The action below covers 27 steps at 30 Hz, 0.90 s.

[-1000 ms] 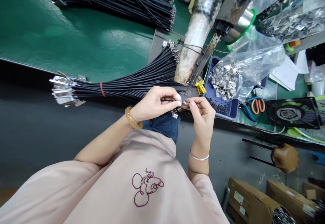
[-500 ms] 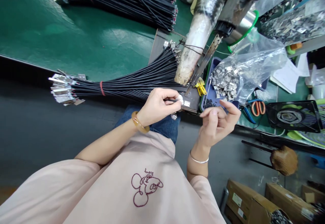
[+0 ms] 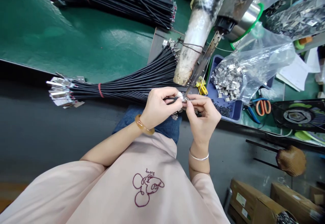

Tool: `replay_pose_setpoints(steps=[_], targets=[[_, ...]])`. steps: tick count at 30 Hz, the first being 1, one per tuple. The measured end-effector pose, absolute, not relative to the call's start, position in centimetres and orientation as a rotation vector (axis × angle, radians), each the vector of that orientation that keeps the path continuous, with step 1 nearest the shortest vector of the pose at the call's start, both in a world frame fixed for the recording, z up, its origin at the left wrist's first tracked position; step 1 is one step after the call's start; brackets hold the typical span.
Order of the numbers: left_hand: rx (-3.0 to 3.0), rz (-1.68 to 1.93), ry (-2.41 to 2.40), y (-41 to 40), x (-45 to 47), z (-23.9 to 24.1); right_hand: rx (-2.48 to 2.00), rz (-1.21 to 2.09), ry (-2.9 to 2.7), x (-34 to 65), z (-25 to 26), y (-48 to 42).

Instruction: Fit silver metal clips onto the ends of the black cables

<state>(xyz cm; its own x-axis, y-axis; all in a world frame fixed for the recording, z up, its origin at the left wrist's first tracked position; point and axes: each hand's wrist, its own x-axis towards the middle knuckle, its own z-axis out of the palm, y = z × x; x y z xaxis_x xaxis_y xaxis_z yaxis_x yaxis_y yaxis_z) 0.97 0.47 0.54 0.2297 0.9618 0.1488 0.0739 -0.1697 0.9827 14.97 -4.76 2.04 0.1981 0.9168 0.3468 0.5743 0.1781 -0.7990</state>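
Note:
My left hand (image 3: 162, 103) is closed in a pinch on the end of a black cable (image 3: 170, 98), with something white around a fingertip. My right hand (image 3: 203, 114) meets it fingertip to fingertip, pinching a thin solder wire (image 3: 205, 75) that comes down from above. Between the fingertips is a small shiny part, mostly hidden. Just above them ends the narrow metal tip of a soldering iron (image 3: 207, 56). Behind my left hand a bundle of black cables (image 3: 132, 81), tied with a red band, lies along the table edge, metal plates at its left end.
A wrapped duct (image 3: 189, 47) slants down above the work board. To the right stand a blue tray (image 3: 237, 112) with metal connector shells (image 3: 228, 81), a yellow tool (image 3: 201, 85), orange-handled pliers (image 3: 262, 107) and a fan (image 3: 298, 115). Another cable bundle (image 3: 122, 2) lies at the back.
My right hand has moved left from beside the tray to my left fingertips, and its fingers have closed. The thin wire now runs to it. My left hand has stayed nearly in place.

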Motion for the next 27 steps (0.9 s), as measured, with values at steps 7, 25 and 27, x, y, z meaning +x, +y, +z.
replay_pose_setpoints(steps=[7,25,27], targets=[[1.511,1.174,1.024,0.5,1.1,0.7,-1.505,0.521,-1.418,14.8,2.5,-4.0],[1.494,1.052,1.061,-0.1,0.9,0.8,-1.519,0.419,-1.496,15.6,2.5,-5.5],[1.532,1.044,1.039,-0.3,0.7,0.6,-1.478,0.179,-1.426,15.8,2.9,-5.9]])
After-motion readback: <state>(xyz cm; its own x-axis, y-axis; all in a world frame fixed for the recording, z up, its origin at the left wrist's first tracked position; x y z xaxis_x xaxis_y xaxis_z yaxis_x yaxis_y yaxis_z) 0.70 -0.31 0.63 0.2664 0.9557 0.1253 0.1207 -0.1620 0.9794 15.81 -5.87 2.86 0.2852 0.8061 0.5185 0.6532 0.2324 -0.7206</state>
